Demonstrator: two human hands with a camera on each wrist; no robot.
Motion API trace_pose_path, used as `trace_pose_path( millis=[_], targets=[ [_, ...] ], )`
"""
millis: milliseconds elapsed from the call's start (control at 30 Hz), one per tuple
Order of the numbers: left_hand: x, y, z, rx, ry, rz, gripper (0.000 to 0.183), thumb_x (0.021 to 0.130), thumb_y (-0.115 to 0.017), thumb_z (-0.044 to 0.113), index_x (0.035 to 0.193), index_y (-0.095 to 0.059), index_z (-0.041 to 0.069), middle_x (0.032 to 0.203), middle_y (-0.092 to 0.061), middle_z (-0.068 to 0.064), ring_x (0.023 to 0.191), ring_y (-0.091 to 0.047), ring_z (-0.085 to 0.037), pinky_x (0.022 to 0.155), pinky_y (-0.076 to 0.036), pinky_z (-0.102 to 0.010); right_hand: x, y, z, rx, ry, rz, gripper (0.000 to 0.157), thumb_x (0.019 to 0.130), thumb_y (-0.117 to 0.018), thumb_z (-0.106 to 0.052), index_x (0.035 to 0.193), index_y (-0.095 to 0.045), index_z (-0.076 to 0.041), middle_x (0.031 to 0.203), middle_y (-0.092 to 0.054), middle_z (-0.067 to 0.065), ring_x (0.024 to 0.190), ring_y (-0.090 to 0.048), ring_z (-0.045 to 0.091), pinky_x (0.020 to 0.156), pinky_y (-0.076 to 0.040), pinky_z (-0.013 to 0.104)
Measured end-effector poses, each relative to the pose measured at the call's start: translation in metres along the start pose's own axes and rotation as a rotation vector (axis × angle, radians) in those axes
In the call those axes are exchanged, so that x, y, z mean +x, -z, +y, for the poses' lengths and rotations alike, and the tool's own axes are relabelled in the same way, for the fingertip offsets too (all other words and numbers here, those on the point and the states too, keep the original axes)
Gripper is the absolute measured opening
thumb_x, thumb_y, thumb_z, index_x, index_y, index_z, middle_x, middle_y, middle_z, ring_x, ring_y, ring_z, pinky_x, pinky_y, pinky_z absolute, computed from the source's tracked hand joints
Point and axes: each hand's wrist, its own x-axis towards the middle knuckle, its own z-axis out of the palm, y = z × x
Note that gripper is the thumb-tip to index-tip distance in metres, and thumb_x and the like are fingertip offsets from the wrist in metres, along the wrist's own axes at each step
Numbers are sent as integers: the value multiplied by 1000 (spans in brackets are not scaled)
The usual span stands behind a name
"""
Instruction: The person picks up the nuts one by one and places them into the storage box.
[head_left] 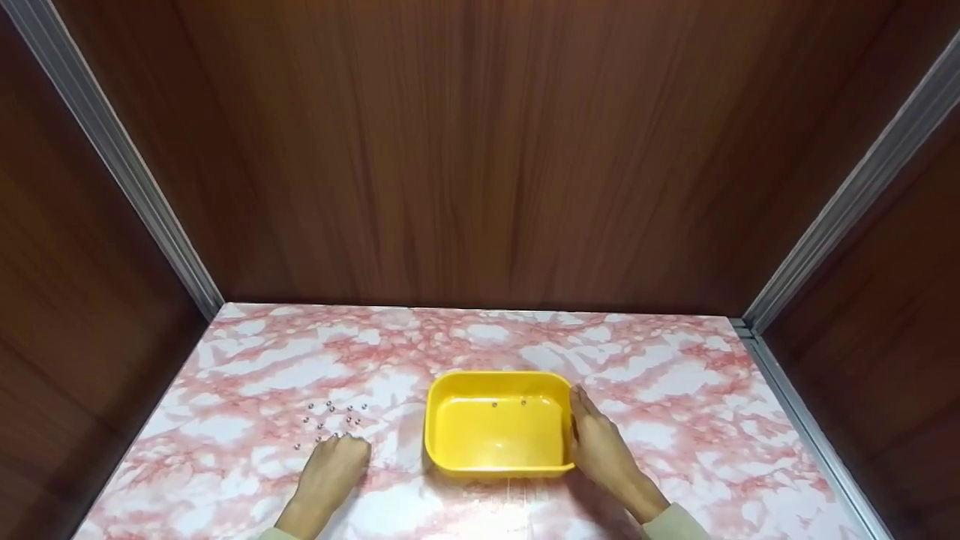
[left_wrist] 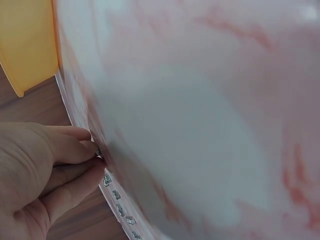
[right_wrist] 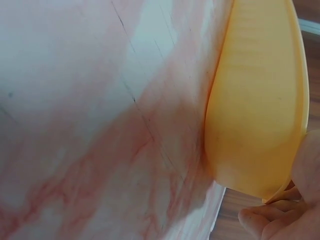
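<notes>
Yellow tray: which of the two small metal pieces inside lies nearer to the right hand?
In the head view, the right-side piece; the other piece lies left of it, farther from the right hand.

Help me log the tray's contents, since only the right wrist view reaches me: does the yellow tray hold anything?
Observer: Yes, the head view shows two small metallic pieces inside the yellow tray, near its far wall.
Operator: What is the left hand doing?
Observer: In the left wrist view, its fingers pinch a small shiny piece.
Operator: Are there others near it?
Observer: Yes, in the head view more loose pieces lie scattered on the marbled table, to the left of the tray.
</notes>
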Motion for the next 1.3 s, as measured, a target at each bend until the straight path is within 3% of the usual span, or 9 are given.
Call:
trace_pose_path(
  millis=[433, 667, 1233, 1300],
  targets=[
    [3, -1, 3, 78, -90, 31, 21, 72, -90, -2, 67, -71, 6, 61, -69, -5, 50, -54, -7, 56, -63, -24, -1, 2, -1, 15, 20, -15, 50, 103, -57, 4, 149, -44, 18, 157, -42, 38, 136, -56, 50, 106, -56, 53],
    [3, -3, 5, 84, -95, 34, 23, 69, -90, -3, 66, -70, 7, 60, -68, -5, 51, -61, -15, 53, -62, -31, -1, 0, -1, 9, 11, -11, 50, 103, -57, 2, 149, -44, 17, 157, -45, 36, 135, -58, 49, 106, -56, 53],
    [-1, 0, 10, -32, -56, 48, 22, 70, -86, -13, 76, -69, 1, 70, -72, -10, 65, -74, -28, 59, -66, -32, -1, -1, 2, 15, 15, 10, 51, 103, -58, 1, 149, -45, 16, 155, -46, 36, 130, -62, 50, 106, -56, 53],
    [-1, 1, 11, -92, -42, 41, 20, 73, -84, -14, 79, -71, -1, 73, -74, -12, 67, -77, -28, 60, -66, -29, -1, -1, 2, 26, 16, 5, 51, 103, -57, 1, 149, -44, 17, 156, -45, 37, 124, -66, 49, 104, -58, 52]
  ],
)
